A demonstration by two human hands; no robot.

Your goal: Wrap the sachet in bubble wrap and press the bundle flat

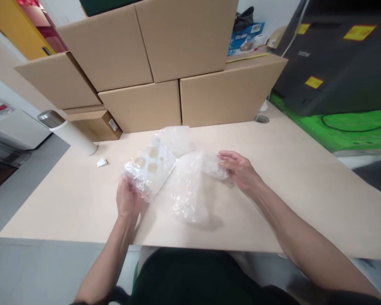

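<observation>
At 9 o'clock, the left hand (128,197) grasps a flat white piece (158,163), partly covered by clear plastic wrap (187,186); at 3 o'clock, the right hand's (239,169) fingers pinch the wrap. Enclosure appears incomplete; whether wrapping or unwrapping cannot be told. The dark machine (333,63), 2 o'clock, reads "brother"; its 3 yellow labels (359,32) are illegible.

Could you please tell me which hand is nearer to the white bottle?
Left. The left hand is to the right of the white bottle and closer to the camera; the right hand is farther right, holding the plastic wrap.
</observation>
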